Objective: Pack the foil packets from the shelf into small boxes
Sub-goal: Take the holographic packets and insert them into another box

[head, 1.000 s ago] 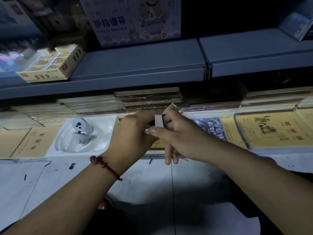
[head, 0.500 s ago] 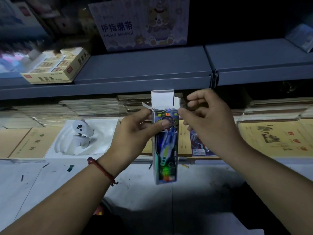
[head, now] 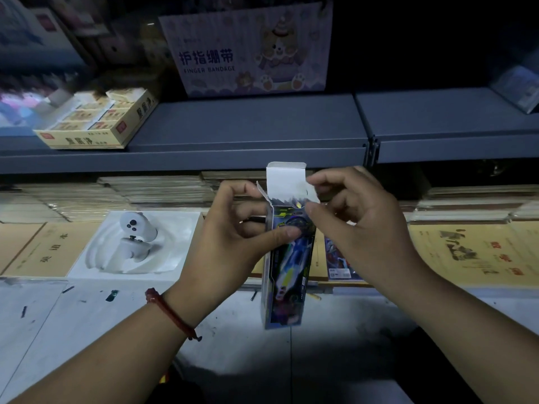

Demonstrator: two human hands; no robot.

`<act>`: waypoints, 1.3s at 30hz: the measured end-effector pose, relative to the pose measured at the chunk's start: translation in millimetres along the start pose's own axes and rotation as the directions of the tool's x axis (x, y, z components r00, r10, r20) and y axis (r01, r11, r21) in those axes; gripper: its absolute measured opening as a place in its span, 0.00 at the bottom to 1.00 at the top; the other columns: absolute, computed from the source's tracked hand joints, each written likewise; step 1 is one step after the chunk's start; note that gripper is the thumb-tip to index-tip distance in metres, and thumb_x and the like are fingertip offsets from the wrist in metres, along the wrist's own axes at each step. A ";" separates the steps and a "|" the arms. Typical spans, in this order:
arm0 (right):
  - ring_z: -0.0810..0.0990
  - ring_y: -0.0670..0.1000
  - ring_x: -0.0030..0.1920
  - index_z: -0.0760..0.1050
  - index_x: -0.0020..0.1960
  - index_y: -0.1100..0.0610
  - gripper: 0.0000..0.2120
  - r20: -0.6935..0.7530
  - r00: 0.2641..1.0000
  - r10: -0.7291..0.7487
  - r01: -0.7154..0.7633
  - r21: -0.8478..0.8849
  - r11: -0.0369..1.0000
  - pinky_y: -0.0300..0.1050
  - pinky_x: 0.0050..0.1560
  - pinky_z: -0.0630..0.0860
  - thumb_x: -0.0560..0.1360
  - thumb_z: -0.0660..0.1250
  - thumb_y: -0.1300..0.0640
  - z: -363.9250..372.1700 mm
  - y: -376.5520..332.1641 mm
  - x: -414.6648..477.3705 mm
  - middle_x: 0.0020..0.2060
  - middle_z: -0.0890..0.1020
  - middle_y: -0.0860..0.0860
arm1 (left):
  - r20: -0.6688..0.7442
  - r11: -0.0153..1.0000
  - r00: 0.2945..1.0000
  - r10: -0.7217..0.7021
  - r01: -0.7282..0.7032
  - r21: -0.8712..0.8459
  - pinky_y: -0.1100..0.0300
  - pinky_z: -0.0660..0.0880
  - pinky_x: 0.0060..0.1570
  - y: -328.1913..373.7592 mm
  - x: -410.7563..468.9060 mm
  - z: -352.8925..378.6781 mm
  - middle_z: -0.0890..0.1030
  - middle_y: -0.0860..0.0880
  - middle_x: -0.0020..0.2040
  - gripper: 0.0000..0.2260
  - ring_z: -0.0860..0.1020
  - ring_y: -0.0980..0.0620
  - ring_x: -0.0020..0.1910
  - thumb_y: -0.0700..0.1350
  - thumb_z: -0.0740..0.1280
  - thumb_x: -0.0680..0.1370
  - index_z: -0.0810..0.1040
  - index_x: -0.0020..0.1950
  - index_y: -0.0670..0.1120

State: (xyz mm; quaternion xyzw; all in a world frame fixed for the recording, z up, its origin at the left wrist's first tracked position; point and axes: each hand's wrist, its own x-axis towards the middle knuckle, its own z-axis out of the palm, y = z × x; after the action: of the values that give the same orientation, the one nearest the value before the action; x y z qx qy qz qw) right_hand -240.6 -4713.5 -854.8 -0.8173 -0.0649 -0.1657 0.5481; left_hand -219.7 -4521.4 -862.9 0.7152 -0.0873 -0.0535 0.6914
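The tall, narrow cardboard box (head: 287,266) printed in blue and purple is up in the air, upright, right in the middle of the view, in front of the lower shelf's edge. Its white top flap stands straight up and the mouth is open; what is inside cannot be made out. The left hand (head: 233,228) grips it near the top, thumb pressed flat on the printed front, fingers curled round the back. The right hand (head: 355,225) is in at the box's upper right corner, thumb and forefinger pinching the little white side flap there. A red cord bracelet (head: 172,313) sits on the left wrist. Just behind the right hand, a blue printed packet (head: 338,263) lies flat on the lower shelf, among tan paper-covered notebooks (head: 481,255). Off to the left, a white moulded tray (head: 96,246) cradles a white game controller (head: 137,237). Above runs the grey metal shelf (head: 248,126), carrying a yellow open carton of small packs (head: 96,123) and a pale display box marked FINGER BANDAGE (head: 250,51). Below the hands, a scuffed white surface (head: 87,330)
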 end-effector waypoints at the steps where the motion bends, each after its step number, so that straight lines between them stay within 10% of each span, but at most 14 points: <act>1: 0.80 0.50 0.37 0.81 0.58 0.51 0.12 -0.005 0.998 -0.058 0.057 -0.064 0.996 0.41 0.43 0.78 0.76 0.74 0.61 -0.3 0.6 -0.2 0.50 0.75 0.45 | -0.011 0.999 1.000 0.007 -0.007 0.037 0.34 0.82 0.49 -0.9 -0.2 -0.4 0.86 0.48 0.46 0.29 0.87 0.41 0.44 0.45 0.82 0.63 0.70 0.57 0.48; 9: 0.70 0.37 0.39 0.84 0.60 0.56 0.14 0.070 0.986 -0.151 0.166 -0.359 0.918 0.29 0.42 0.66 0.76 0.70 0.55 11.4 8.8 -11.3 0.45 0.71 0.46 | -0.012 0.932 0.992 0.123 -0.111 0.345 0.51 0.84 0.49 -2.3 -2.4 -2.5 0.86 0.60 0.51 0.20 0.86 0.58 0.48 0.46 0.80 0.70 0.79 0.59 0.57; 16: 0.73 0.48 0.40 0.82 0.63 0.56 0.15 0.118 0.978 -0.173 0.208 -0.441 0.873 0.51 0.38 0.78 0.78 0.69 0.54 15.9 5.4 -17.3 0.49 0.71 0.46 | -0.019 0.866 0.981 0.195 -0.163 0.473 0.48 0.84 0.45 -8.6 -2.9 -5.4 0.87 0.58 0.46 0.19 0.86 0.56 0.45 0.61 0.77 0.68 0.78 0.57 0.65; 24: 0.75 0.42 0.37 0.81 0.62 0.56 0.14 0.196 0.965 -0.173 0.248 -0.473 0.846 0.43 0.41 0.76 0.78 0.66 0.58 21.1 -1.5 -19.3 0.48 0.79 0.46 | 0.060 0.756 0.951 0.304 -0.279 0.592 0.52 0.81 0.49 -13.1 -3.5 -3.8 0.84 0.61 0.50 0.16 0.83 0.57 0.50 0.55 0.74 0.72 0.78 0.59 0.62; 27: 0.75 0.39 0.29 0.81 0.65 0.48 0.15 0.200 0.980 0.010 0.066 -0.368 0.927 0.32 0.38 0.71 0.78 0.69 0.57 21.0 -4.5 -21.0 0.36 0.78 0.38 | 0.103 0.689 0.937 0.335 -0.318 0.651 0.62 0.77 0.45 -15.1 -3.3 -2.9 0.82 0.60 0.48 0.15 0.80 0.60 0.47 0.51 0.73 0.73 0.79 0.58 0.59; 31: 0.84 0.51 0.28 0.81 0.62 0.48 0.14 0.325 0.867 0.378 -0.386 -0.045 0.922 0.42 0.27 0.78 0.78 0.71 0.60 18.5 -12.5 -18.4 0.51 0.85 0.45 | 0.194 0.605 0.918 0.346 -0.376 0.702 0.58 0.78 0.47 -21.1 -3.6 -2.8 0.83 0.56 0.52 0.19 0.81 0.56 0.49 0.43 0.74 0.71 0.81 0.62 0.52; 39: 0.87 0.57 0.34 0.80 0.59 0.57 0.12 0.542 0.691 0.479 -0.634 0.135 0.761 0.40 0.26 0.74 0.77 0.71 0.66 13.1 -21.5 -17.3 0.49 0.87 0.51 | 0.264 0.562 0.879 0.397 -0.460 0.687 0.48 0.81 0.43 -26.2 -7.7 0.8 0.84 0.53 0.53 0.20 0.84 0.48 0.50 0.42 0.71 0.73 0.78 0.65 0.50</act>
State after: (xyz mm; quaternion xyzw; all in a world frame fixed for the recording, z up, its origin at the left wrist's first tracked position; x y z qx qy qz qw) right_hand -260.4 -4691.9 -846.4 -0.7142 0.0317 0.2292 0.6606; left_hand -226.0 -4519.9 -889.4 0.8848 -0.2991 0.1272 0.3338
